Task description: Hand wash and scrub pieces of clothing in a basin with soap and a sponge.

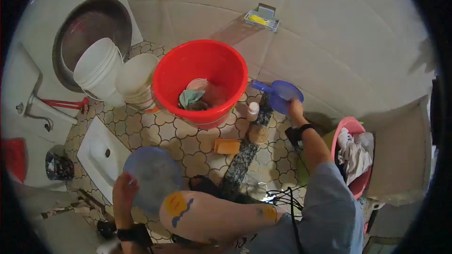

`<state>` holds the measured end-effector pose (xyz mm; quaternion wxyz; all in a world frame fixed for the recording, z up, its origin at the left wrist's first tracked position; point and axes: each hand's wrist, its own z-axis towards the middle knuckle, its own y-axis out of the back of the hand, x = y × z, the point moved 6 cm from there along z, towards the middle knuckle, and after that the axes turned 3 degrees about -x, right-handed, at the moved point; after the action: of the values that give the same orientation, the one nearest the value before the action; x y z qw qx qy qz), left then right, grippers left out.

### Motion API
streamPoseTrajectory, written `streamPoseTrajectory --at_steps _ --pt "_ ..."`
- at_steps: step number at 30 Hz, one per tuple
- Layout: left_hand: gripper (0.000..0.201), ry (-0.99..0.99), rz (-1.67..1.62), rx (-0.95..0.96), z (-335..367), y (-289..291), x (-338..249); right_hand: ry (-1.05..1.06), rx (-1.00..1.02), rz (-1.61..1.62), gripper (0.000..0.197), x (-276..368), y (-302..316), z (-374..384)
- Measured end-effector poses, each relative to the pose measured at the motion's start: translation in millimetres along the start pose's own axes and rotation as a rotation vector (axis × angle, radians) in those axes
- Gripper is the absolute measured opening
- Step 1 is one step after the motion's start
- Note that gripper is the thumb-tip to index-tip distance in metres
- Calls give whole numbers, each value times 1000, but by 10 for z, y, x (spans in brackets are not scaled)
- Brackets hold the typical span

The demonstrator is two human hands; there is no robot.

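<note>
My left hand [125, 189] grips the left edge of a translucent blue basin [155, 171], its fingers slightly blurred. The basin overlaps the right side of a white squat toilet [96, 153]. My right hand [295, 109] reaches forward and holds the bowl rim of a blue-violet water dipper [282, 90]. The dipper's handle points left, toward a large red bucket [165, 80]. Inside that bucket lie a pale green cloth [190, 98] and a pinkish round item [197, 84]. A small white bottle [253, 109] stands between the bucket and the dipper.
White buckets [96, 63] and a large dark basin [70, 33] lean at the far left. An orange block [227, 146] lies beside a dark speckled stone strip [238, 169]. A pink tub [345, 127] of clothes [355, 157] stands right. Black cables [289, 200] hang near my legs.
</note>
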<state>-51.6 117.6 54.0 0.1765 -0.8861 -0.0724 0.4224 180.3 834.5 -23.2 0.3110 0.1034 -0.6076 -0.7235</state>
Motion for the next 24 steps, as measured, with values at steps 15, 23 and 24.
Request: streamPoseTrajectory --at_steps 15,23,24 --pt "18 -14 30 -70 -283 1 -8 -87 131 201 30 55 -1349 -132" --pt "25 -124 159 73 -217 168 -23 -110 256 333 40 412 -499 -526" --pt "23 -70 112 70 -103 181 80 -105 286 345 42 233 -336 -568"
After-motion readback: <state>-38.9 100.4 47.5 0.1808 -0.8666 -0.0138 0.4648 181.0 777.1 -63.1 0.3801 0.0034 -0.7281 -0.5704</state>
